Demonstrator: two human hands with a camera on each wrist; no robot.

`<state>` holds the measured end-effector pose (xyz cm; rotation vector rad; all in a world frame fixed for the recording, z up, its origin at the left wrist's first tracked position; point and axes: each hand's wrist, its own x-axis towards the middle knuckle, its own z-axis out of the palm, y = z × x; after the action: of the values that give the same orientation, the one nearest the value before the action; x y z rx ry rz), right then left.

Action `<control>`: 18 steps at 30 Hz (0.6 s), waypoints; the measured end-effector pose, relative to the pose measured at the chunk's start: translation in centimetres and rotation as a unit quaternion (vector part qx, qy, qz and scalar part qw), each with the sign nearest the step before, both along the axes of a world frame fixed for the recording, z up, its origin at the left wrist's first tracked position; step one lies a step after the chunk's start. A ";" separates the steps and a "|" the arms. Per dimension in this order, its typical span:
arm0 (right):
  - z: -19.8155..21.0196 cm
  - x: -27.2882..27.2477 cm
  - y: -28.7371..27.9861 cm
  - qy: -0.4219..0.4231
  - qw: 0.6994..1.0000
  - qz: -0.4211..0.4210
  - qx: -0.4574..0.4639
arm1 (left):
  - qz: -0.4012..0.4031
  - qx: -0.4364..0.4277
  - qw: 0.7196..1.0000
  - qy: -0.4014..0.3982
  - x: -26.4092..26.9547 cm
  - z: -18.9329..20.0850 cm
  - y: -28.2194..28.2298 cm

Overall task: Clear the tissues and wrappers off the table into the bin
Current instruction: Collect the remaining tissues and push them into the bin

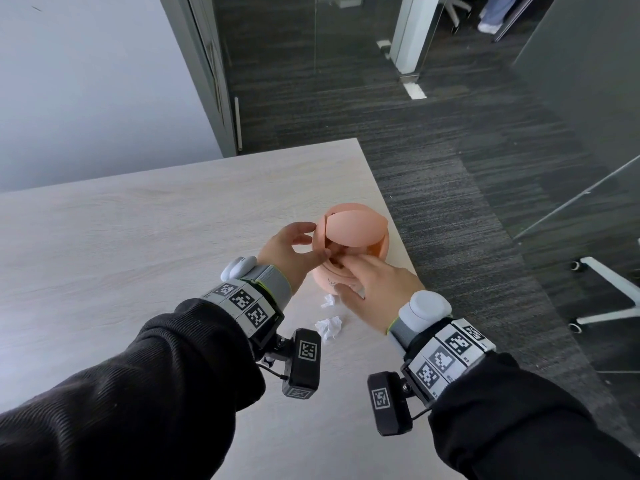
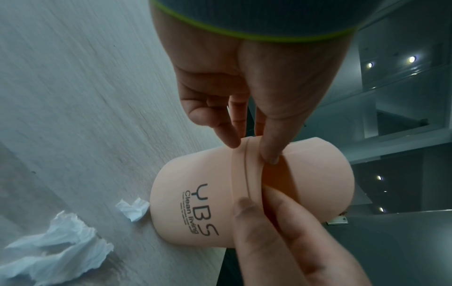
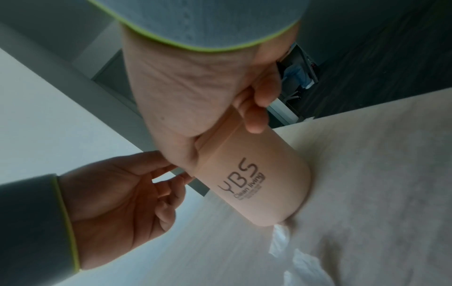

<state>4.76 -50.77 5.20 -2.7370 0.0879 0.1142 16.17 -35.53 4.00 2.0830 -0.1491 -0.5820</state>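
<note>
On the table (image 1: 138, 220), both hands touch the tilted-lid bin (image 1: 349, 244).

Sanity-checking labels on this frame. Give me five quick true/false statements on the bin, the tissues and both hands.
1. The peach bin stands near the table's right edge. True.
2. Both crumpled tissues, the small one and the larger one, are already inside the bin. False: they lie on the table in front of it.
3. The left hand touches the bin's top rim. True.
4. The bin's swing lid is closed flat. False: it is tipped open.
5. The right hand rests flat on the table. False: its fingers reach into the bin's opening.
</note>
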 end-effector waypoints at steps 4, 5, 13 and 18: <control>0.5 1.2 -0.2 0.032 0.998 -0.037 -0.041 | 0.002 0.002 1.000 -0.007 -0.2 0.2 -0.1; 0.4 1.2 -0.3 0.004 0.999 -0.045 -0.029 | 0.002 0.002 1.000 -0.010 -0.2 0.2 -0.1; -0.1 0.5 -0.5 -0.033 0.998 -0.037 0.042 | -0.007 0.001 1.000 -0.005 -0.4 0.4 0.4; -0.2 -1.4 0.2 -0.169 0.981 0.002 0.100 | 0.001 0.015 1.000 -0.008 -0.6 0.0 2.9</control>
<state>3.37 -50.53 4.96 -2.5147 -0.0239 -0.3224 15.54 -32.63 4.03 2.1159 -0.1479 -0.5705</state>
